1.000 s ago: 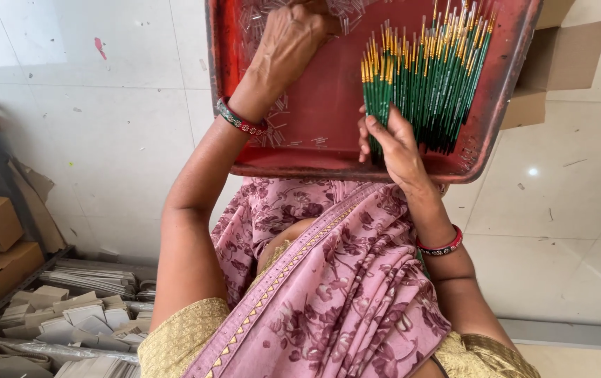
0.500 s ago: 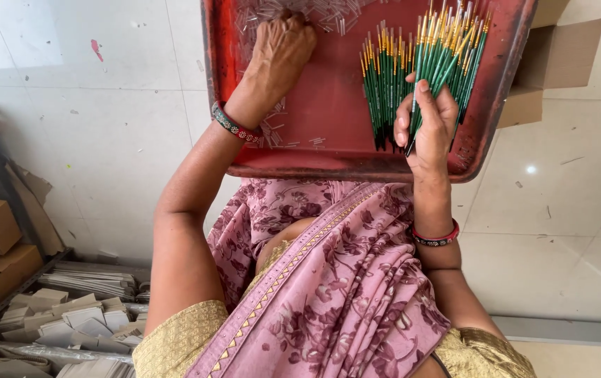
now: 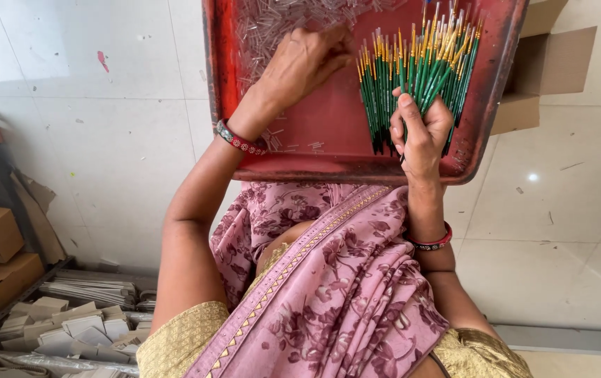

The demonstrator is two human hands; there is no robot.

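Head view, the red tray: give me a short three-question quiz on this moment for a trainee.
1. True or false: the right hand grips green-handled brushes over the red tray.
2. What does the left hand touch? A) a cardboard box B) a pile of small clear tubes C) a stack of paper
3. Fill in: each wrist wears a red ____.
Key: 1 true; 2 B; 3 bangle.
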